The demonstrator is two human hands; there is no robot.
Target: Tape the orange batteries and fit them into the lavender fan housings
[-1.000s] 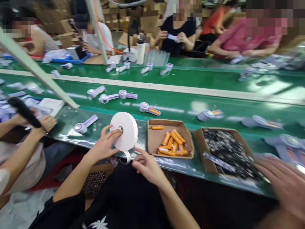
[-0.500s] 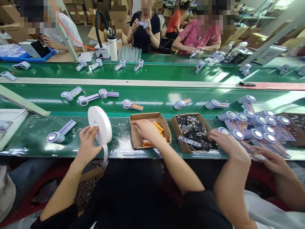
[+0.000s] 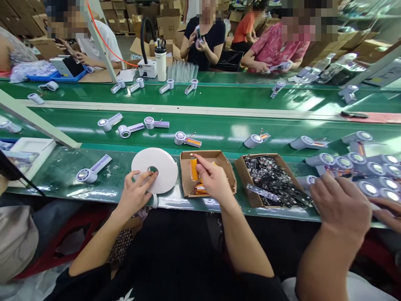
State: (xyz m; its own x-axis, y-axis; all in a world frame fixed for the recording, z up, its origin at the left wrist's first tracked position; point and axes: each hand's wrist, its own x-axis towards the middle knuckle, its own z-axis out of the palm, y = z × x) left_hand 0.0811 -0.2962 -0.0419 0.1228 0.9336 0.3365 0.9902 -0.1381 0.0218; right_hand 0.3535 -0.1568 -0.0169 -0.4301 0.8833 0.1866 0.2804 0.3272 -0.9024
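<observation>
A wide roll of white tape (image 3: 167,169) lies almost flat at the bench edge, a loose strip hanging from its near side. My left hand (image 3: 136,194) holds it, fingers at the centre hole. My right hand (image 3: 216,179) pinches an orange cylindrical battery (image 3: 194,169), upright above a shallow cardboard box (image 3: 185,184). More orange batteries (image 3: 200,190) lie in that box, partly hidden by my hand. Left of the tape is a grey handheld fan body (image 3: 87,175) with an open handle.
Right of the batteries, a cardboard box (image 3: 242,184) holds small black circuit parts. A neighbour's hand (image 3: 341,205) is beside a cluster of fan bodies (image 3: 357,161). Several more fan bodies lie along the green conveyor (image 3: 216,121). Co-workers sit across it.
The tape roll has gone from standing on edge to lying nearly flat under my left hand. My right hand has lifted a battery from the box. The view has shifted left.
</observation>
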